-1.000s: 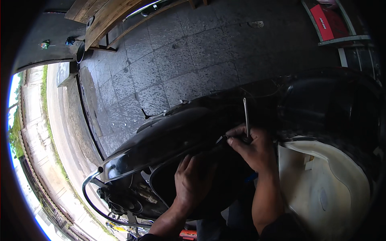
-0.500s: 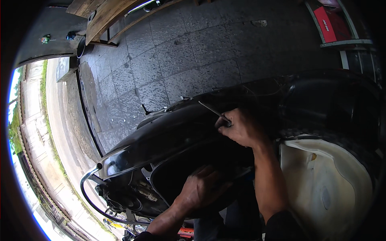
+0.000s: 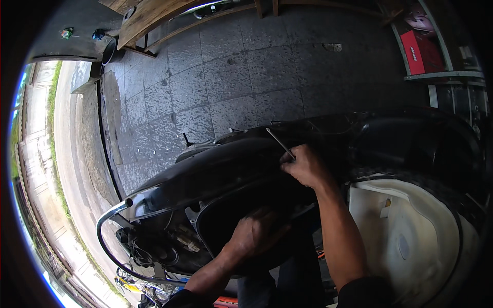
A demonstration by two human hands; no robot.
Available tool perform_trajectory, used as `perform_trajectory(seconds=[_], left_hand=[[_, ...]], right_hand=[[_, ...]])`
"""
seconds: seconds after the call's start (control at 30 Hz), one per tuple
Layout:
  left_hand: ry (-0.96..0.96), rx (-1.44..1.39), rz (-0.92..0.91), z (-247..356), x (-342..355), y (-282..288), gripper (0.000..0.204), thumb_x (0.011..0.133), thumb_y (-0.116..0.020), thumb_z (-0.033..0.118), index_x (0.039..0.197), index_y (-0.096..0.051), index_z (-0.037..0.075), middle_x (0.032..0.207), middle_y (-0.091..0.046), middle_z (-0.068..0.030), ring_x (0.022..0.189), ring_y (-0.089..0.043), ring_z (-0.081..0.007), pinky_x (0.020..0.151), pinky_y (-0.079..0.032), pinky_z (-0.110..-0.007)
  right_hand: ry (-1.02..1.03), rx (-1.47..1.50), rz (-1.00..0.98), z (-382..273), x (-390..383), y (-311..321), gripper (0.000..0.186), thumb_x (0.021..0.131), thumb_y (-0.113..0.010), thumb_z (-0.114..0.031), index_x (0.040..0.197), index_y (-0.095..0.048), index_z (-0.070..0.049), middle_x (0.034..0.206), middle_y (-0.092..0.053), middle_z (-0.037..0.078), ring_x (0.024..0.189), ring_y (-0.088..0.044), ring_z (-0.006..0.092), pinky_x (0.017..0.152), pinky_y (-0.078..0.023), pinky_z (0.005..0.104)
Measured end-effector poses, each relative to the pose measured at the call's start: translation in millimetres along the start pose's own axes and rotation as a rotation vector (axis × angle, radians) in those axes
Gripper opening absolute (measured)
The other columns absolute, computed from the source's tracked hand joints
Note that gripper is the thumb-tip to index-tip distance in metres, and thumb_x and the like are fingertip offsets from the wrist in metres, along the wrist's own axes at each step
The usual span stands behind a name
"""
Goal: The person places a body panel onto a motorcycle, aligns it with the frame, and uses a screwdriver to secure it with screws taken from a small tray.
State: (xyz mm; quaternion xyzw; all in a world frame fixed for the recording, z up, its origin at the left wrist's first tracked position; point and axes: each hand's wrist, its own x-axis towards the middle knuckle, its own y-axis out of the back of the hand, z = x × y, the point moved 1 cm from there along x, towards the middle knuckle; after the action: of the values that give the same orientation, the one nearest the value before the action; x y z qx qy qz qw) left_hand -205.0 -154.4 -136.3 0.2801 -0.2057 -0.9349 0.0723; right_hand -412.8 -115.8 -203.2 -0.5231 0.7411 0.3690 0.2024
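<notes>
My right hand (image 3: 304, 165) is closed round a screwdriver (image 3: 280, 142) over the black body of a scooter. Its thin metal shaft points away and to the left; the handle is hidden in my fist. My left hand (image 3: 251, 234) reaches into the dark under-seat bin (image 3: 205, 224), nearer to me. Shadow hides its fingertips, so I cannot tell whether it grips anything. The glossy black side panel (image 3: 205, 163) runs along the far side of the bin. To the right, the cream underside of the seat (image 3: 405, 241) is turned up.
A bent metal grab rail (image 3: 105, 231) juts out at the scooter's left end, beside exposed wiring and parts (image 3: 149, 246). Dark floor tiles (image 3: 226, 77) lie beyond the scooter. A wooden bench (image 3: 154, 23) stands far left, a rack with a red box (image 3: 413, 51) far right.
The view has shifted slightly. My right hand still holds the screwdriver, whose shaft now points more steeply away from me. My left hand stays in the bin.
</notes>
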Motion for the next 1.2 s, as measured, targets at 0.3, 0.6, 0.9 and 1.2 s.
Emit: perform_trajectory(seconds=[0.3, 0.6, 0.9, 1.2], left_hand=[[-0.234, 0.443, 0.409, 12.4, 16.1, 68.2, 0.041, 0.081, -0.076, 0.019, 0.118, -0.065, 0.004, 0.116, -0.064, -0.0179, 0.106, -0.062, -0.0377, 0.091, -0.050, -0.047], [0.026, 0.858, 0.245, 8.5, 50.3, 77.2, 0.056, 0.087, -0.063, 0.021, 0.135, -0.051, -0.006, 0.136, -0.053, -0.0235, 0.127, -0.049, -0.0380, 0.109, -0.034, -0.056], [0.018, 0.865, 0.320, 2.1, 52.0, 69.3, 0.053, 0.088, -0.058, 0.018, 0.135, -0.052, -0.007, 0.136, -0.055, -0.0223, 0.131, -0.048, -0.0389, 0.116, -0.021, -0.066], [0.071, 0.914, 0.304, -7.0, 52.8, 66.6, 0.065, 0.085, -0.068, 0.032, 0.136, -0.049, -0.003, 0.138, -0.053, -0.0183, 0.132, -0.046, -0.0346, 0.117, -0.019, -0.066]], right_hand=[[-0.072, -0.072, -0.040, -4.0, 7.4, 5.0, 0.014, 0.075, -0.073, -0.012, 0.085, -0.074, -0.003, 0.081, -0.073, 0.017, 0.079, -0.073, 0.0277, 0.074, -0.055, 0.0383], [-0.008, -0.088, -0.130, 4.3, 16.2, 13.6, 0.031, 0.075, -0.071, -0.013, 0.103, -0.067, 0.000, 0.085, -0.068, 0.011, 0.078, -0.066, 0.0178, 0.068, -0.050, 0.0328], [-0.072, 0.397, 0.215, -36.3, -36.6, 48.3, 0.043, 0.092, -0.064, -0.023, 0.126, -0.054, 0.002, 0.095, -0.067, 0.012, 0.090, -0.067, 0.0257, 0.084, -0.053, 0.0374], [0.227, -0.281, 0.548, -42.4, -105.1, 42.1, 0.036, 0.092, -0.069, -0.007, 0.125, -0.057, -0.001, 0.107, -0.066, 0.017, 0.099, -0.069, 0.0282, 0.087, -0.054, 0.0373]])
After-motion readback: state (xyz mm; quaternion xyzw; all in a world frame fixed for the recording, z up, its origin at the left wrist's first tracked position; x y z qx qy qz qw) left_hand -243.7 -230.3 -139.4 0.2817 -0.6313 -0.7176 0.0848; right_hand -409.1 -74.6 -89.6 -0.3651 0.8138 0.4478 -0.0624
